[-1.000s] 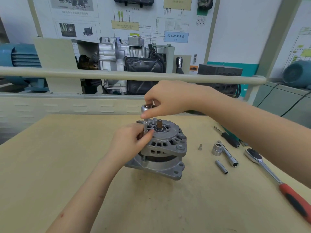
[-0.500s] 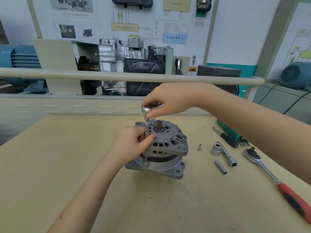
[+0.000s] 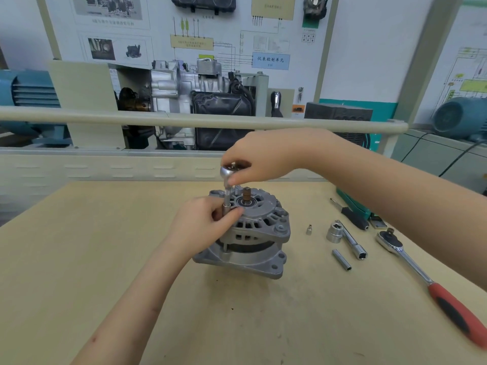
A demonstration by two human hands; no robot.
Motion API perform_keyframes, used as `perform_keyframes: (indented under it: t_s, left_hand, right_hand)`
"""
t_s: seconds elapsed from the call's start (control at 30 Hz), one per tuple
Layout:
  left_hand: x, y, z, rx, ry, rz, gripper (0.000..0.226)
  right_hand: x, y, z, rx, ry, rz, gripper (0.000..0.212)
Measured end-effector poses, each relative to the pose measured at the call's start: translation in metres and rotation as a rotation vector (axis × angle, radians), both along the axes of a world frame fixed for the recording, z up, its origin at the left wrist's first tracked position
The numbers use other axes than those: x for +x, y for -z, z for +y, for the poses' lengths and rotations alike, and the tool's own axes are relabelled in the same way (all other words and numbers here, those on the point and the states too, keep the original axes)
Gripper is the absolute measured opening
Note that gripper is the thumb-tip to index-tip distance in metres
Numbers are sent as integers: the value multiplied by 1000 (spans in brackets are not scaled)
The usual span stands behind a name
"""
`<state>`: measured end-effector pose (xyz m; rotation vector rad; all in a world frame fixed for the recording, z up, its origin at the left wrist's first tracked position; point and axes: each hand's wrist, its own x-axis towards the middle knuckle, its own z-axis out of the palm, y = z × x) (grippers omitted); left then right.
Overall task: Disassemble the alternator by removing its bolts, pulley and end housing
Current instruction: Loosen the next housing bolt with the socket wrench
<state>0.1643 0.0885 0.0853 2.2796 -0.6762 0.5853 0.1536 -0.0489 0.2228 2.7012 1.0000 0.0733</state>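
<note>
Hands (image 3: 266, 156) unmoved, gripping ratchet (image 3: 227, 173) on alternator (image 3: 258, 227).

This looks like a car repair classroom or training workshop. A cut-open engine (image 3: 200, 101) stands on show behind the rail (image 3: 184, 119). Wiring charts (image 3: 200, 32) hang on the wall. Blue motors (image 3: 29, 101) sit at both sides. A ratchet (image 3: 432, 285) and sockets (image 3: 334, 233) lie near the wooden tabletop's (image 3: 79, 259) right edge.
</note>
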Motion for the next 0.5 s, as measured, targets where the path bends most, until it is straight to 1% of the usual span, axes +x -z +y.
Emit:
perform_keyframes:
  t_s: [0.07,0.17,0.23,0.33,0.37,0.43,0.5]
  left_hand:
    - [0,0,0,-6,-2,-8,51]
    - [1,1,-1,-21,-8,-35,52]
    - [1,2,-2,-28,-18,-57,52]
    - [1,4,-4,-40,-33,-77,53]
    - [2,4,-4,-48,-37,-76,53]
    - [2,4,-3,-60,-36,-63,53]
    - [3,3,-2,-57,-17,-43,53]
  right_hand:
    - [-1,-2,-1,15,-45,35,26]
    - [-1,-1,-2,39,-59,14,28]
    - [-1,1,-2,25,-30,-61,35]
    - [0,6,2,-56,27,-220,51]
    - [0,7,4,-61,35,-248,52]
    - [2,8,5,-49,38,-239,52]
    - [4,6,3,-35,27,-158,46]
